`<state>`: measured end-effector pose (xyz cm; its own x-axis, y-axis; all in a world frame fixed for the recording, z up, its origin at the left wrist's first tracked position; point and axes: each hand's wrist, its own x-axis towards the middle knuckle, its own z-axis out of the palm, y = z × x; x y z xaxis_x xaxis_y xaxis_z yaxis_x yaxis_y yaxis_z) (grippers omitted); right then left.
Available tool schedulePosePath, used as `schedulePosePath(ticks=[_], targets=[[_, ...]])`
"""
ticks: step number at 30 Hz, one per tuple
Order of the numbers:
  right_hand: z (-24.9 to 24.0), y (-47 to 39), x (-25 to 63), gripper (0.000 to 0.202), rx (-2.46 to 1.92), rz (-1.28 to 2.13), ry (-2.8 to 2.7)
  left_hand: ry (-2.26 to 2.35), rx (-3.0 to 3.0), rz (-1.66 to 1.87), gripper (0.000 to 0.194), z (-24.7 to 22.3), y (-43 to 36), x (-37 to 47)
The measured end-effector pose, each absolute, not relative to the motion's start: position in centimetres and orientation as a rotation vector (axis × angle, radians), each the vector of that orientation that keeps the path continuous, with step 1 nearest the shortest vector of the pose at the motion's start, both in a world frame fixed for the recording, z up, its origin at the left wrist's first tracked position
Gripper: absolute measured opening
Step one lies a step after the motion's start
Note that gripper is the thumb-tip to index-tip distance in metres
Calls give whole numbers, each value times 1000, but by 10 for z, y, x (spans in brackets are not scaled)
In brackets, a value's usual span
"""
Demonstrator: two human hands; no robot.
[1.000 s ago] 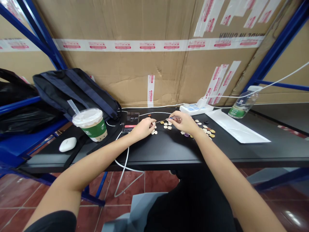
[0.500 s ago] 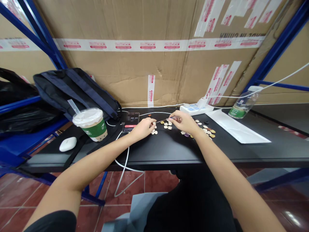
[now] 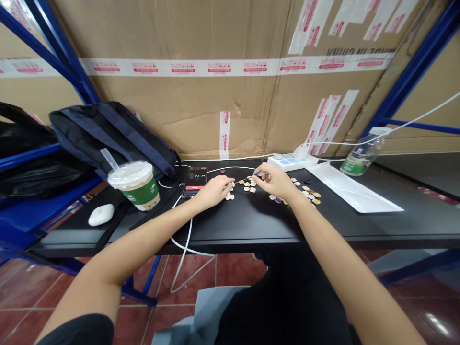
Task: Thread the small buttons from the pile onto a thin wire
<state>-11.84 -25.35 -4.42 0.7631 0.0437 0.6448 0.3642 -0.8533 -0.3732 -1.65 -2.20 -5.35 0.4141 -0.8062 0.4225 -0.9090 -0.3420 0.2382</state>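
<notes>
We've got both arms stretched out over the black table (image 3: 251, 225). Barely anything has moved in the last second. Our left hand (image 3: 212, 190) pinches a pale button (image 3: 228, 184), fingers together. Our right hand (image 3: 273, 182) has lifted slightly, clamped on a thin needle-like tool (image 3: 247, 179), so we're mid-threading, probably. Loose buttons (image 3: 309, 194) lie just beyond. Any thread is too small to see, and the phone (image 3: 194, 180) screen is blurred.
</notes>
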Motion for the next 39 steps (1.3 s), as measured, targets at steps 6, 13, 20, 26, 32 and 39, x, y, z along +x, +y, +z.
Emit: schedulePosePath(ticks=[6, 13, 20, 26, 32, 39], targets=[[-45, -253, -119, 14, -2492, -881, -295, -1490, 2333, 326, 31, -50, -21, -19], [-45, -253, -119, 15, -2521, -856, -259, -1412, 2437, 361, 33, -42, -19, -22], [-45, -253, -120, 15, -2515, -870, -257, -1331, 2566, 367, 35, -40, -17, -22], [-44, -252, -120, 15, -2522, -873, -249, -1370, 2569, 342, 35, -44, -16, -18], [-44, -252, -120, 14, -2528, -887, -216, -1354, 2522, 330, 38, -46, -16, -15], [-42, -253, -121, 11, -2571, -1055, -30, -1359, 2456, 375, 35, -42, -18, -22]])
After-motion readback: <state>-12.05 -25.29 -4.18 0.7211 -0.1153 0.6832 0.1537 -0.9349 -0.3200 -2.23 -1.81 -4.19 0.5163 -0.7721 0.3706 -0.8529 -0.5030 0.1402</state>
